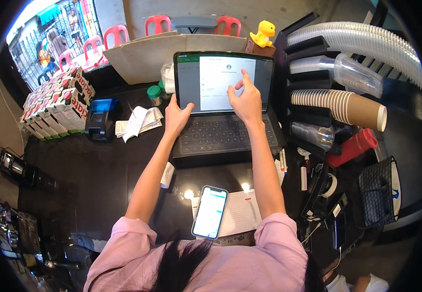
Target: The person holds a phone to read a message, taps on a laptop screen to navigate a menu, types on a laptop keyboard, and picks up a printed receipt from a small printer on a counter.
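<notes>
A tablet [190, 84] with a lit screen stands propped behind its dark keyboard [214, 135] in front of me. My left hand [177, 115] is at the tablet's lower left edge, thumb and fingers apart; whether it grips the edge I cannot tell. Before the right part of the screen is my right hand [246, 98], index finger raised over a white window and nothing held. Nearer to my body, a lit smartphone [209, 211] lies partly on a lined paper pad [238, 215]. A curled paper slip [167, 175] lies beside my left forearm.
Stacked cartons [57, 106], a receipt printer [101, 118] and crumpled receipts [141, 120] are at the left. On the right are a rack of plastic cups [356, 75] and paper cups [364, 109], a red tumbler [353, 148] and a tape roll [329, 185]. A cardboard panel [141, 58] stands behind the tablet.
</notes>
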Demonstrator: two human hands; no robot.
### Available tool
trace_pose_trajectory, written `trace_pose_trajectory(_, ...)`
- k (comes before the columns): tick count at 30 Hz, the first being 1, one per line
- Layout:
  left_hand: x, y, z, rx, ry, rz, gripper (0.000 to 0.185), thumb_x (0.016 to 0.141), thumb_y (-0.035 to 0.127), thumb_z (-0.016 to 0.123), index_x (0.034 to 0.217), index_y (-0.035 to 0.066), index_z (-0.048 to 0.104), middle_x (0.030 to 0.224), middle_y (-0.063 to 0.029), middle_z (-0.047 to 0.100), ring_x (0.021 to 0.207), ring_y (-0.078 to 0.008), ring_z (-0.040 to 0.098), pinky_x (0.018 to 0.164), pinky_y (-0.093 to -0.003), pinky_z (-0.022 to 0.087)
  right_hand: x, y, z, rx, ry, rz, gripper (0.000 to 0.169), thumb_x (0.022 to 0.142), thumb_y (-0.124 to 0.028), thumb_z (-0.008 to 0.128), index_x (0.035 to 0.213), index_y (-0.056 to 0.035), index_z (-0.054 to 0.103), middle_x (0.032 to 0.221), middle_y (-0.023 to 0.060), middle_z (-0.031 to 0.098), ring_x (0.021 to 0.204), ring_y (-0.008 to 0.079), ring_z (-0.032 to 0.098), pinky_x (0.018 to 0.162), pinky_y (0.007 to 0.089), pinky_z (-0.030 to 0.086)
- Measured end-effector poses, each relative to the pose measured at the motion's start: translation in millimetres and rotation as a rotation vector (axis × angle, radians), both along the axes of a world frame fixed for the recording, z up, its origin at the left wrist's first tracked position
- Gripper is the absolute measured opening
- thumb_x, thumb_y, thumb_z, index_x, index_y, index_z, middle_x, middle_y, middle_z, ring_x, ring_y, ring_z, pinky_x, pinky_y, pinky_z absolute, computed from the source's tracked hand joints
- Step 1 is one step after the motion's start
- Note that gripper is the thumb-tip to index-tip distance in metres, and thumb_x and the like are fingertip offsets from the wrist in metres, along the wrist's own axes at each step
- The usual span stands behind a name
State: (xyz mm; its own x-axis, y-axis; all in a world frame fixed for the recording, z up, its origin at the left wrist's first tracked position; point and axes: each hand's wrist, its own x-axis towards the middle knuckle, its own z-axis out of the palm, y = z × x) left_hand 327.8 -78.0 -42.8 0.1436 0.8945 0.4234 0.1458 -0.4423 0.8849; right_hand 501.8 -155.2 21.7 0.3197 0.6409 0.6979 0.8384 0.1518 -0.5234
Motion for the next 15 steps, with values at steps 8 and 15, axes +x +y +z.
trace_pose_trajectory(8,1,1,-2,-0.029,-0.017,-0.005,0.037,0.067,0.019,0.059,0.094,-0.005,0.052,0.080,-0.0171,0.063,0.067,-0.0237,0.059,0.067,-0.0315,0.045,19,3,1,0.058,-0.021,-0.008,0.022,0.071,-0.016,0.060,0.070,-0.0029,0.042,0.124,0.0288,0.043,0.090,0.0414,0.058,0.077,0.0391,0.047)
trace_pose_trajectory(15,1,3,-4,-0.053,-0.032,-0.020,0.037,0.067,0.018,0.059,0.094,-0.005,0.052,0.081,-0.0180,0.063,0.067,-0.0244,0.058,0.067,-0.0319,0.045,31,16,9,0.050,-0.019,-0.017,0.021,0.070,-0.014,0.059,0.069,-0.0044,0.040,0.126,0.0272,0.042,0.091,0.0396,0.057,0.078,0.0383,0.046)
